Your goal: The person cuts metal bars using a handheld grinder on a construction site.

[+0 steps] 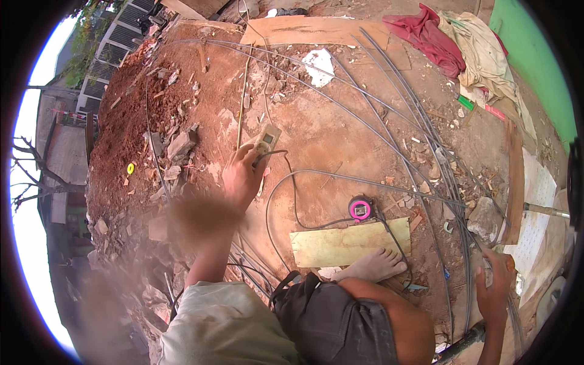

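Note:
My left hand (239,181) reaches forward to a pale extension socket (267,139) on the ground. Its fingers close round a black plug (263,157) at the socket's near end, and a dark cord (294,191) loops away from it. At the far right, my right hand (494,285) is curled beside a bundle of thin grey steel rods (447,182). Something small and silvery shows between its thumb and fingers, with an orange patch at the fingertips, but I cannot make out what it is. A pink-and-black tape measure (360,209) rests near a pale yellow board (340,243).
Rubble and red soil (128,134) lie to the left. Plywood (322,30) and red and cream cloths (474,52) lie at the back. A stone (485,219) and a wooden plank (514,182) flank the rods at right. My bare foot (380,265) touches the yellow board's area. A blurred smudge covers my left forearm.

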Tool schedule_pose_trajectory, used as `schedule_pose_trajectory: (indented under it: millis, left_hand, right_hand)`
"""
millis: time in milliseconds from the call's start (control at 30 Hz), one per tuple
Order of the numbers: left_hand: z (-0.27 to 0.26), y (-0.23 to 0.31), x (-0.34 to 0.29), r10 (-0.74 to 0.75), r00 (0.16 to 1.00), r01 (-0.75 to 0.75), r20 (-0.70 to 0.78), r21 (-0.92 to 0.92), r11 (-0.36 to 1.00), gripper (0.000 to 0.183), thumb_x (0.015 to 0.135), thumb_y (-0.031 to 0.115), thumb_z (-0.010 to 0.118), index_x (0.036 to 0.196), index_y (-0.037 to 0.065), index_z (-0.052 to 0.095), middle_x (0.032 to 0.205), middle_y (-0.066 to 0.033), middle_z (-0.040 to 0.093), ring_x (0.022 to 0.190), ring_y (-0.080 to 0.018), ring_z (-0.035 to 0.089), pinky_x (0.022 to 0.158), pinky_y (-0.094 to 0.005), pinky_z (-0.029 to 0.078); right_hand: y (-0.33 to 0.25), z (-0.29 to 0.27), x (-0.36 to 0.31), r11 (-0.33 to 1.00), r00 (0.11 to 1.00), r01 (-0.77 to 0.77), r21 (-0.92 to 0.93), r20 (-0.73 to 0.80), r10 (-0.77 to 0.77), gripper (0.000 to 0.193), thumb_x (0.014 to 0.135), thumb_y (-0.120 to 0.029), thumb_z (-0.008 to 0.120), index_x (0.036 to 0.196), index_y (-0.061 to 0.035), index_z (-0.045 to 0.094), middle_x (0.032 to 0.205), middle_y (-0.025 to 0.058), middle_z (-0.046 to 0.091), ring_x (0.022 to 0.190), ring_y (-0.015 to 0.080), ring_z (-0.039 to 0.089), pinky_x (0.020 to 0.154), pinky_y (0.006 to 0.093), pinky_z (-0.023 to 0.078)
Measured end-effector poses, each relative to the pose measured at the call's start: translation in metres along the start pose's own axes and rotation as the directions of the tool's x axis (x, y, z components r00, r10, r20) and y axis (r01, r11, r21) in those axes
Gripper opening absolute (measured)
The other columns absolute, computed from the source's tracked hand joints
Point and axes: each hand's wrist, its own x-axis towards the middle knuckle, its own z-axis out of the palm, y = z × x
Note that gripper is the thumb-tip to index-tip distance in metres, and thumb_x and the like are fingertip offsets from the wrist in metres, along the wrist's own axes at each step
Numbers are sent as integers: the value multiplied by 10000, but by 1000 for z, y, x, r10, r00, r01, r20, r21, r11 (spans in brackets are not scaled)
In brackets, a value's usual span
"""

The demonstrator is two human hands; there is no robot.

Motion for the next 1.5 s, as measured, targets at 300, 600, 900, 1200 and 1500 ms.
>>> schedule_pose_trajectory:
  millis: [300, 600, 900, 1200, 1500]
  left_hand:
    - [0, 66, -71, 161, 981, -160, 107, -19, 987, 173, 768, 223, 787, 871, 87, 760, 1070, -59, 678, 1073, -262, 618, 915, -393, 495]
    - [14, 74, -94, 190, 940, -114, 284, -262, 958, 371, 705, 90, 797, 1067, 140, 734, 1226, -98, 591, 1131, -332, 570, 945, -419, 503]
    - [51, 64, -101, -111, 912, 214, 394, -230, 949, 1013, 771, 247, 763, 1563, 92, 150, 1269, -286, 532, 1040, -449, 619, 801, -490, 547]
    - [44, 31, -93, -177, 829, 190, 530, 31, 981, 1028, 769, 264, 771, 1588, 222, 151, 1075, -249, 563, 883, -430, 649, 708, -492, 549]
    - [37, 30, -86, -202, 781, 165, 590, 117, 979, 1031, 787, 308, 743, 1594, 266, 102, 1126, -257, 545, 862, -440, 660, 683, -515, 551]
  right_hand:
    - [-207, 177, 172, 671, 784, 618, 410, -257, -565, 459, 847, -178, 685, 1247, 1, 546, 1216, 157, 613, 1106, 344, 600, 971, 452, 435]
    - [-211, 236, 161, 737, 843, 455, 501, 26, -538, 385, 824, -346, 722, 973, -3, 627, 976, 173, 667, 997, 345, 637, 949, 460, 436]
    - [-226, 259, 176, 627, 817, 423, 654, 26, -577, 329, 926, -342, 630, 857, -20, 620, 830, 186, 644, 880, 377, 640, 805, 467, 477]
    - [-250, 287, 185, 648, 775, 525, 552, 4, -632, 339, 911, -331, 630, 748, -38, 672, 799, 176, 690, 837, 343, 672, 822, 447, 494]
    - [-256, 284, 182, 695, 800, 468, 546, 72, -596, 276, 887, -316, 663, 807, -63, 737, 806, 151, 701, 829, 331, 678, 813, 434, 499]
